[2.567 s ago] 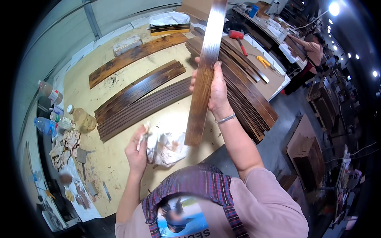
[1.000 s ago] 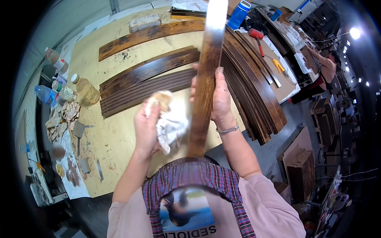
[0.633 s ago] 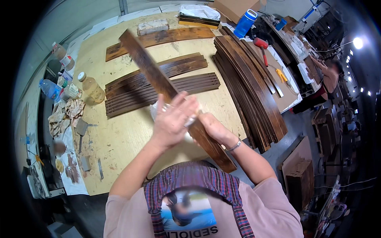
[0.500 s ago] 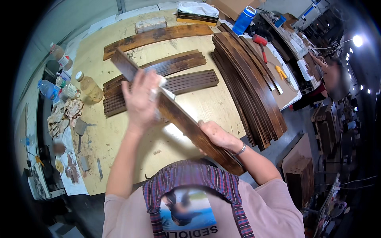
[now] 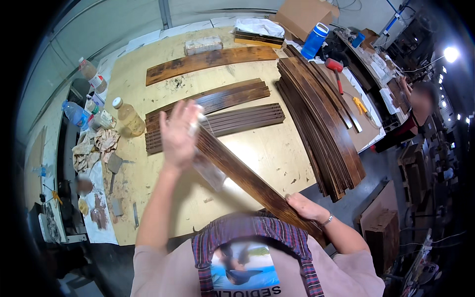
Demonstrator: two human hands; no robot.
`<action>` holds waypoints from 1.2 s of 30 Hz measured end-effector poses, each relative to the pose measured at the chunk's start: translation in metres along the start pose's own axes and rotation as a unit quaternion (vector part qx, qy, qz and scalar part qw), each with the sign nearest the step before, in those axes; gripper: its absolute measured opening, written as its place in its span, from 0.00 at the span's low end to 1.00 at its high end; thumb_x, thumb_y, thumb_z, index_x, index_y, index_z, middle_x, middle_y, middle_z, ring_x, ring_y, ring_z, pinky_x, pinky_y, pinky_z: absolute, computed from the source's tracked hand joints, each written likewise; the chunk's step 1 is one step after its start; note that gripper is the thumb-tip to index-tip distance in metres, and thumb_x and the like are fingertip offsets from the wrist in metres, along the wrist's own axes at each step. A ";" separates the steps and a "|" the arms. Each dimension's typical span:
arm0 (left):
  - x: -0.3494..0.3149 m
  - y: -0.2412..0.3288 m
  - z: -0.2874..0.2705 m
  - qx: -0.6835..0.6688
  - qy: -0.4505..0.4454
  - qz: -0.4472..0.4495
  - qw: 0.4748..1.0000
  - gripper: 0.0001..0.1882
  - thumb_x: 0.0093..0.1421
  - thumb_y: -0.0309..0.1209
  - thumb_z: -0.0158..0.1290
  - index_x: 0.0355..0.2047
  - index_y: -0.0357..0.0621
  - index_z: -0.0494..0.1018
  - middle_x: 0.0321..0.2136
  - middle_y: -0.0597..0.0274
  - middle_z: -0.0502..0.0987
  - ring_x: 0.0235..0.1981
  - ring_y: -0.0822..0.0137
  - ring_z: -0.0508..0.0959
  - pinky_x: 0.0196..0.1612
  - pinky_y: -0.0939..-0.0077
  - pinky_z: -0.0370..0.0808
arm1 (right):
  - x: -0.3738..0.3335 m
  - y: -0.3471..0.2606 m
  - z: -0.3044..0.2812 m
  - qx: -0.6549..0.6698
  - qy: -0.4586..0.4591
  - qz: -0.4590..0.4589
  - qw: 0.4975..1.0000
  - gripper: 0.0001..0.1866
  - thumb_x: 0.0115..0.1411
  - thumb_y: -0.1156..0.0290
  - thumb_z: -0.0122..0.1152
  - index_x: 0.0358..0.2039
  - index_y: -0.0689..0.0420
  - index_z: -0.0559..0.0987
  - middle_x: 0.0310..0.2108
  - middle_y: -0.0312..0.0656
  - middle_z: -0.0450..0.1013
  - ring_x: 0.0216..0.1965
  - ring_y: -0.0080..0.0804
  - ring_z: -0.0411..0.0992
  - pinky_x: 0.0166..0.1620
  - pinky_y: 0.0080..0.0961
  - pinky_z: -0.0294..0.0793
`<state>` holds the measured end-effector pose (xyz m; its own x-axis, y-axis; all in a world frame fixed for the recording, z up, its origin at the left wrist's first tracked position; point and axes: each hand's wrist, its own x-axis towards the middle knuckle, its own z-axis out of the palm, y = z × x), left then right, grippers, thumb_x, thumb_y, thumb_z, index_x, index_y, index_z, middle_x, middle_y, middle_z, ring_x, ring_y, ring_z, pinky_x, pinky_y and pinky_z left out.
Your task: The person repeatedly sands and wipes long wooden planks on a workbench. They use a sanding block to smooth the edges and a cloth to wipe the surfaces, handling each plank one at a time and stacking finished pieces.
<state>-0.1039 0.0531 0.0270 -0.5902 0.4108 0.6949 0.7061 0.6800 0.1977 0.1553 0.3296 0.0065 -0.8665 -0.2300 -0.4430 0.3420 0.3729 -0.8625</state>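
A long dark brown wooden plank [image 5: 247,178] slants over the table from its middle down toward my body. My right hand [image 5: 308,207] is closed round its near end, thumb on top. My left hand [image 5: 179,133] is at the far end, pressing a white cloth [image 5: 212,173] against the wood. A pale, partly see-through flap of this cloth hangs below the plank, and its fingertips' side is blurred. Just beyond lie a bundle of grooved dark slats [image 5: 242,121] and two brown boards [image 5: 232,95].
A tall stack of dark planks [image 5: 321,128] lines the table's right side, beside a red mallet [image 5: 335,72] and a yellow-handled tool [image 5: 361,105]. Bottles [image 5: 129,118] and crumpled rags [image 5: 106,141] stand at left. Another person [image 5: 420,106] works at far right.
My left hand has slid with the cloth to the plank's far end, which no longer sticks out beyond it. The plank and right hand have shifted toward the lower right; the view has moved slightly.
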 end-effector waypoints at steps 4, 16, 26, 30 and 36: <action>-0.011 -0.066 -0.006 -0.402 -0.059 -0.273 0.872 0.21 0.68 0.41 0.48 0.53 0.37 0.72 0.47 0.58 0.78 0.47 0.66 0.76 0.53 0.71 0.70 | -0.021 0.017 0.012 0.046 -0.026 0.019 0.998 0.27 0.70 0.55 0.36 0.37 0.71 0.73 0.28 0.52 0.73 0.33 0.27 0.67 0.43 0.29 0.71; -0.027 -0.014 -0.022 -0.459 -0.038 -0.309 0.832 0.08 0.57 0.27 0.61 0.36 0.36 0.78 0.30 0.67 0.78 0.30 0.78 0.73 0.36 0.82 0.72 | -0.018 0.036 0.018 0.050 -0.040 0.027 0.998 0.18 0.65 0.61 0.52 0.37 0.66 0.77 0.28 0.38 0.74 0.32 0.22 0.66 0.38 0.26 0.71; -0.090 -0.048 0.016 -0.475 0.029 -0.454 0.753 0.07 0.64 0.29 0.53 0.32 0.37 0.74 0.25 0.67 0.75 0.25 0.78 0.71 0.28 0.80 0.68 | -0.032 -0.014 -0.027 -0.288 0.394 -0.107 0.866 0.28 0.41 0.62 0.73 0.44 0.60 0.79 0.31 0.48 0.74 0.33 0.43 0.76 0.38 0.33 0.75; -0.137 -0.026 0.020 -0.463 -0.030 -0.508 0.725 0.07 0.64 0.30 0.53 0.32 0.38 0.74 0.25 0.67 0.75 0.23 0.76 0.71 0.27 0.78 0.70 | -0.024 -0.024 -0.104 -0.324 0.490 -0.048 0.808 0.28 0.40 0.67 0.72 0.43 0.67 0.78 0.34 0.48 0.70 0.37 0.43 0.73 0.43 0.31 0.73; -0.205 -0.027 0.055 -0.435 -0.112 -0.480 0.753 0.09 0.63 0.26 0.53 0.38 0.31 0.75 0.30 0.63 0.77 0.27 0.74 0.75 0.31 0.78 0.74 | 0.006 0.033 -0.215 -0.225 0.551 -0.045 0.802 0.32 0.39 0.64 0.76 0.43 0.70 0.79 0.37 0.51 0.69 0.42 0.45 0.70 0.48 0.33 0.70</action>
<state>-0.0234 -0.0156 -0.1588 -0.9750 0.1408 -0.1721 -0.1569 0.1130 0.9811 0.0833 0.5340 0.0276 -0.7601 0.5682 0.3154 0.3097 0.7434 -0.5929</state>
